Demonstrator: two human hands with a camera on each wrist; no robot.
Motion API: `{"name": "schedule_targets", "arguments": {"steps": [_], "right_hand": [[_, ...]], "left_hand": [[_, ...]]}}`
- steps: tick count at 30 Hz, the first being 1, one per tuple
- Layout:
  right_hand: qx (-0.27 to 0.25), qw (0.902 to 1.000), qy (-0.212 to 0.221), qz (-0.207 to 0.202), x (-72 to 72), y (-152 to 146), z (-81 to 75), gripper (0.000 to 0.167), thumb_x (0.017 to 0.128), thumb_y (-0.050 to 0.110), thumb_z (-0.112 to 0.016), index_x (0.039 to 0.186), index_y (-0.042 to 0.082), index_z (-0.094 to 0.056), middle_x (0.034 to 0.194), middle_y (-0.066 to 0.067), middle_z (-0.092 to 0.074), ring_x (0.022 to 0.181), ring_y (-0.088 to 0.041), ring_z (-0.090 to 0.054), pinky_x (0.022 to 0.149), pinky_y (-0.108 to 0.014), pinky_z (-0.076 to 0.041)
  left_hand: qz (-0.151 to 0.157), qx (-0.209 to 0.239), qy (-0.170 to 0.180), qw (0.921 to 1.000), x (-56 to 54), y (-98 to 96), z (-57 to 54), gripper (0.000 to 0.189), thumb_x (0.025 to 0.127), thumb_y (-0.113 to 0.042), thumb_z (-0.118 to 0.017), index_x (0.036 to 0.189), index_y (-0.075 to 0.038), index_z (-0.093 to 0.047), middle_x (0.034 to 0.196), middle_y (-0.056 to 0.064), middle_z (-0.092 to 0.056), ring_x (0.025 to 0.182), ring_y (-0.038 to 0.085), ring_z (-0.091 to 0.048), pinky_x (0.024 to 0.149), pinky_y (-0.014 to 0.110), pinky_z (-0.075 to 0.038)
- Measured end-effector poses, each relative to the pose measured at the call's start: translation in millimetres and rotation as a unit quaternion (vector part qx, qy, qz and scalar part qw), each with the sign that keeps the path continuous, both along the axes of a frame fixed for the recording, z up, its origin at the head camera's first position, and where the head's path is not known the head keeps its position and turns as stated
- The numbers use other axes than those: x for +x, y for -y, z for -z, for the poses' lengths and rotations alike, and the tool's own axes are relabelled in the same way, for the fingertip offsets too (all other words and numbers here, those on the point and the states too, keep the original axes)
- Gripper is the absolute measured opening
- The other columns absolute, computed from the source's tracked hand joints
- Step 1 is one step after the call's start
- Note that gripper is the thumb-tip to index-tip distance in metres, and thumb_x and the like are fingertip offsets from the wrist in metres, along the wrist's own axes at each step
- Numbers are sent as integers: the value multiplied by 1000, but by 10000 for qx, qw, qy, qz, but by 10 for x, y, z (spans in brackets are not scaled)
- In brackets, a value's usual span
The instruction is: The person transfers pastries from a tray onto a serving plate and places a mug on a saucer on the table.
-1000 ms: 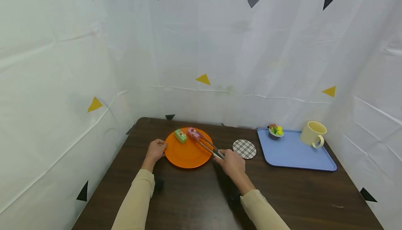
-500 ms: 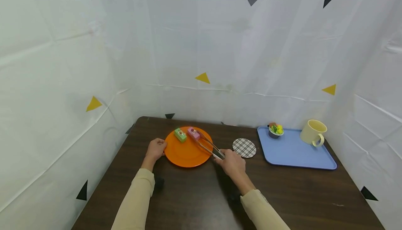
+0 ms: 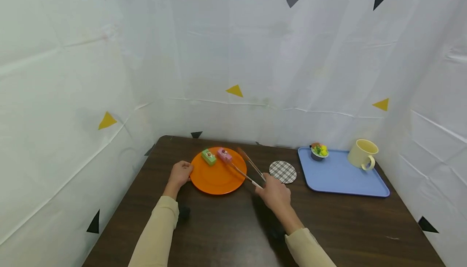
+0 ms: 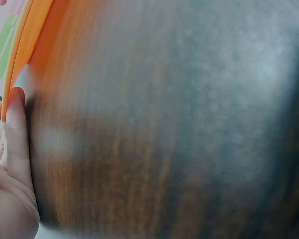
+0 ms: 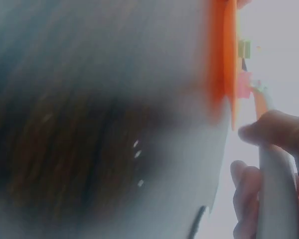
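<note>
L hand (image 3: pixel 180 173) pinches plate (image 3: pixel 216 184) edge, R hand (image 3: pixel 276 193) grips tongs (image 3: pixel 257 184), now spread wider vs a sec ago; pink cake (image 3: pixel 224 154) prob let go on plate

Soft light leaves dull glare on the wood-grain surface (image 3: pixel 230 238), on the near side of the orange plate (image 3: pixel 215 182); both wrist views blur, the right washed white beyond the plate.
</note>
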State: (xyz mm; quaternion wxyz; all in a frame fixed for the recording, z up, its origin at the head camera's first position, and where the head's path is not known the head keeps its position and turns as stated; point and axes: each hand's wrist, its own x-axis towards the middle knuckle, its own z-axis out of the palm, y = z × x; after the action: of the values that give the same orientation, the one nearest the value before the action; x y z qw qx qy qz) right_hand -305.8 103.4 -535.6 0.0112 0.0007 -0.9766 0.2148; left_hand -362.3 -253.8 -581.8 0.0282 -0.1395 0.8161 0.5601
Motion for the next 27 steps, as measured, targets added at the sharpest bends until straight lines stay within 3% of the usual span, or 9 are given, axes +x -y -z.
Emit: {"name": "schedule_targets", "arguments": {"steps": [5, 15, 27], "right_hand": [[-198, 9998, 54, 35, 58, -117, 7, 59, 88, 30, -82, 142, 15, -63, 93, 0, -75, 81, -29, -69, 76, -59, -54], [-384, 9991, 118, 133, 161, -368, -34, 65, 88, 36, -82, 146, 14, -61, 98, -1, -77, 85, -31, -71, 75, -60, -53], [-527, 9972, 99, 513, 269, -987, -82, 60, 92, 42, -77, 142, 13, -60, 96, -2, -72, 75, -25, -64, 61, -42, -42]], "left_hand": [[5, -7, 30, 10000, 0, 12, 15, 36, 112, -23, -56, 135, 3, -62, 133, 26, -69, 96, 23, -68, 75, 26, -60], [18, -36, 4, 10000, -17, -1, 38, 35, 112, -22, -56, 134, 5, -62, 130, 26, -69, 93, 23, -67, 72, 25, -59], [2, -119, 14, 9999, -12, 13, 36, 36, 112, -23, -56, 134, 4, -62, 129, 25, -68, 91, 22, -67, 71, 26, -58]]}}
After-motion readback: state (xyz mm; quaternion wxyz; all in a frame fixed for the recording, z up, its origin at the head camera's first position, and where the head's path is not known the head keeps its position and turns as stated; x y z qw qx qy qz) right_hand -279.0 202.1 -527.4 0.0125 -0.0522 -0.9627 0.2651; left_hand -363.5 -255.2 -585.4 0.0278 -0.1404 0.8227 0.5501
